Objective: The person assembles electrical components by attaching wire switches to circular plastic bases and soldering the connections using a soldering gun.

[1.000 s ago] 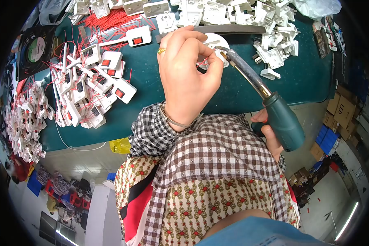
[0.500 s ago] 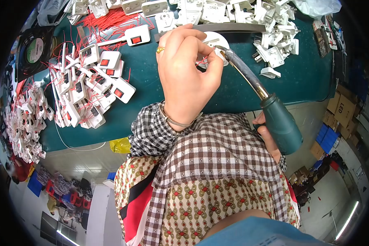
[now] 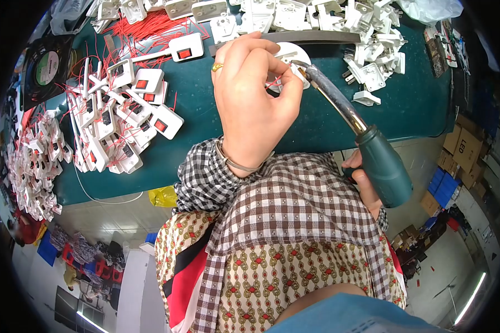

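Observation:
My left hand (image 3: 255, 83) is closed in a pinch, thumb and fingertips together over a white plastic part (image 3: 294, 54). A red wire (image 3: 273, 83) runs into that pinch, though the fingers partly hide it. Wrapped round the green handle of a soldering gun (image 3: 384, 166), my right hand (image 3: 366, 183) is mostly hidden behind it. The gun's metal barrel slants up and left, its tip end close beside my left thumb at the white part. Exact contact at the tip cannot be made out. A dark curved bar (image 3: 322, 38) lies just behind the white part.
To the left lie white housings with red switches (image 3: 161, 126) and a heap of small wired parts (image 3: 36, 166). Red wires (image 3: 150, 28) are bundled at the back. White plug housings (image 3: 372, 75) are piled at back right. A black reel (image 3: 44, 72) stands far left.
The soldering gun and my right hand have shifted slightly to the right. My left hand has stayed almost still.

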The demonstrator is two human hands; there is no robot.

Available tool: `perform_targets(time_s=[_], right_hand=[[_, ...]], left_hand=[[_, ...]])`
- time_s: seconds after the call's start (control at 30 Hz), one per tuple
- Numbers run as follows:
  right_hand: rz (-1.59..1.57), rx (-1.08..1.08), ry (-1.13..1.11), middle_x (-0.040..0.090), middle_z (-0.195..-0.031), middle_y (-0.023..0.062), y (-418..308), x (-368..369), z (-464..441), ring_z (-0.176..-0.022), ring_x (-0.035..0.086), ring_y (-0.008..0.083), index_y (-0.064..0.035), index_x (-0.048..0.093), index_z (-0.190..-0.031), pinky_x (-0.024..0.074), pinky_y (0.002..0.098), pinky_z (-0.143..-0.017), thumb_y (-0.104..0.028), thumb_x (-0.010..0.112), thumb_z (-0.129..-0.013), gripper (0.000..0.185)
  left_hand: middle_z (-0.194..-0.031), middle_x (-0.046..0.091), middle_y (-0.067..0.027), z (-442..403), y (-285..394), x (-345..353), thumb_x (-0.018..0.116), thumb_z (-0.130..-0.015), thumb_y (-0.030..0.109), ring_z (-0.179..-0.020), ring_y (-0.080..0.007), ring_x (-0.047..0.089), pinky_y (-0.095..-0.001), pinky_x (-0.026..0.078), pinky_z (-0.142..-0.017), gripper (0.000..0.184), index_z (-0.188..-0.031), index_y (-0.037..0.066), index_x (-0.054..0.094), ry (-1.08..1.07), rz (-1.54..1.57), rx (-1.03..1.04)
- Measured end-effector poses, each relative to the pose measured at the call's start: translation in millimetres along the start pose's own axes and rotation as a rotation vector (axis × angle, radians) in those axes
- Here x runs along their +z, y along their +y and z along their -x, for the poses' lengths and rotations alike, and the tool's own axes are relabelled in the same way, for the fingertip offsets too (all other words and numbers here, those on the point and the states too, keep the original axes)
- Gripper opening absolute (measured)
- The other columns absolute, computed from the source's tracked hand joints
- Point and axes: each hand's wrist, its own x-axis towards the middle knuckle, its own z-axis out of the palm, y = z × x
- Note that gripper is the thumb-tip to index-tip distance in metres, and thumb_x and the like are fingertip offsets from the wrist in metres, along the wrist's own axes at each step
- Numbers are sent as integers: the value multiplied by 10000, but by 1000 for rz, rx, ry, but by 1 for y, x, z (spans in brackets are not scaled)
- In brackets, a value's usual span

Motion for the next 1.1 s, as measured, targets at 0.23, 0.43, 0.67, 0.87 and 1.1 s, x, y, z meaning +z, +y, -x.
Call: perform_targets(time_s=[0.23, 0.43, 0.67, 0.87, 1.1], right_hand=[[49, 13, -4, 696, -826, 61, -1, 1, -1, -752, 676, 125, 50, 584, -1111, 535, 251, -716, -174, 871, -690, 556], [69, -53, -59, 693, -886, 89, -1, -6, -2, -774, 678, 143, 59, 556, -1158, 543, 269, -729, -153, 866, -694, 597], [-34, -13, -6, 685, -884, 103, -4, -2, 1, -785, 677, 160, 65, 537, -1176, 551, 286, -736, -106, 851, -707, 589], [-85, -57, 101, 582, -801, 103, -13, 15, -4, -679, 594, 204, 131, 526, -1148, 529, 336, -606, -345, 737, -807, 622], [-298, -110, 174, 546, -793, 97, 1, 5, -8, -679, 570, 196, 128, 466, -1208, 547, 328, -580, -383, 653, -866, 642]], left_hand=[[-957, 659, -123, 0, 0, 0, 680, -663, 16, -1042, -306, 601, -394, 437, -896, 91, -715, 18, 606, 3, 9, -3], [-962, 658, -124, 0, 0, 0, 680, -663, 19, -1048, -309, 599, -394, 441, -896, 91, -715, 16, 606, -2, 2, -3], [-963, 658, -125, 0, 0, 0, 681, -665, 20, -1054, -310, 597, -395, 440, -904, 92, -717, 14, 605, -1, 5, -6], [-956, 660, -124, 0, 0, 0, 678, -675, 14, -1058, -313, 595, -395, 444, -902, 86, -717, 13, 602, -5, 5, -8], [-1071, 630, -154, 5, 9, -11, 735, -711, 35, -1060, -325, 584, -406, 447, -916, 245, -932, 13, 633, -7, -69, -44]])
